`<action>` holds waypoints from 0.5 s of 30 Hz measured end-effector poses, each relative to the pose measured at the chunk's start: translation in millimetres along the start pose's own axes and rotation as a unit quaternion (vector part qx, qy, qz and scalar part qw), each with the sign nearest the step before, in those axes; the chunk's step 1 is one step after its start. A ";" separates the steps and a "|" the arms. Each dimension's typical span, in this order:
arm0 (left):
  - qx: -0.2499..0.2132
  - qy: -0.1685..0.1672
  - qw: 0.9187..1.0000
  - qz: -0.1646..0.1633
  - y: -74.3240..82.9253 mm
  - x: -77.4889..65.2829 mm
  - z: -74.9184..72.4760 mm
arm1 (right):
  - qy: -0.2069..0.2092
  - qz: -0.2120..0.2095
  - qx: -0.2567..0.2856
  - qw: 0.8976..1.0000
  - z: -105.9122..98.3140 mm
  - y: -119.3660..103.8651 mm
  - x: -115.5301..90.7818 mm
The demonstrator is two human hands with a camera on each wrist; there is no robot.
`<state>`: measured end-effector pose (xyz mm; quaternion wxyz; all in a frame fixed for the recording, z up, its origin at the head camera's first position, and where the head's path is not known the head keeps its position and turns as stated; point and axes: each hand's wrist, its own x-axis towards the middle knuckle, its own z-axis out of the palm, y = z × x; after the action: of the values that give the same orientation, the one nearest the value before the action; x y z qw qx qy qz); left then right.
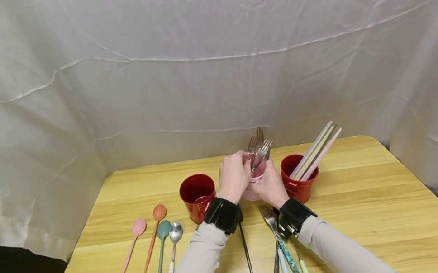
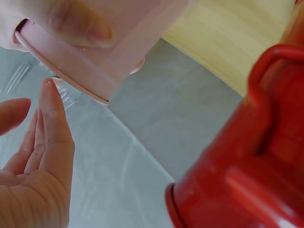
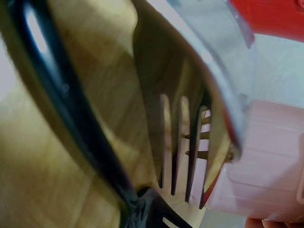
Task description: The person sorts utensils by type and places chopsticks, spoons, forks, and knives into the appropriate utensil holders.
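Gripping the pink bucket point(image 2: 118, 57), the right hand point(image 1: 270, 186) has its thumb laid along the wall just below the rim; the bucket stands over the worktop point(image 1: 376, 217), though the hands hide whether its base rests flat. The left hand point(image 1: 234, 178) is at the pink bucket's mouth, its grip spread, thumb apart from nearly straight fingers, pinching nothing that shows. Upright forks point(image 1: 263, 153) crowd inside the pink bucket, heads well above its rim, so the load looks top-heavy: if the right hand eases off, a sideways push on the tines could tip it. Leaning handles may also cross inside and jam, and forcing one down could pop another out. To the left of the pink bucket, the left red bucket point(image 1: 199, 211) sits beside the left wrist strap point(image 1: 223, 214), where a careless swing might knock it. Nearer the person than the pink bucket, loose forks point(image 1: 272, 225) lie under the right wrist strap point(image 1: 296, 213), which could snag or scatter them if the arm drops.
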<state>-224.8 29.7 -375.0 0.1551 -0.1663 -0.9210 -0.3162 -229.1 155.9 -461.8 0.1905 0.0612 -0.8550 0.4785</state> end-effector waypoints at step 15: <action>-0.018 0.029 0.998 0.044 -13.9 -42.0 -2.2 | 0.002 -0.004 0.009 1.000 -0.2 2.2 0.1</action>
<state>-192.4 9.3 -397.1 0.1926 -0.2006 -0.9018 -0.3306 -229.8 157.3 -463.4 0.1933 0.0654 -0.8502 0.4852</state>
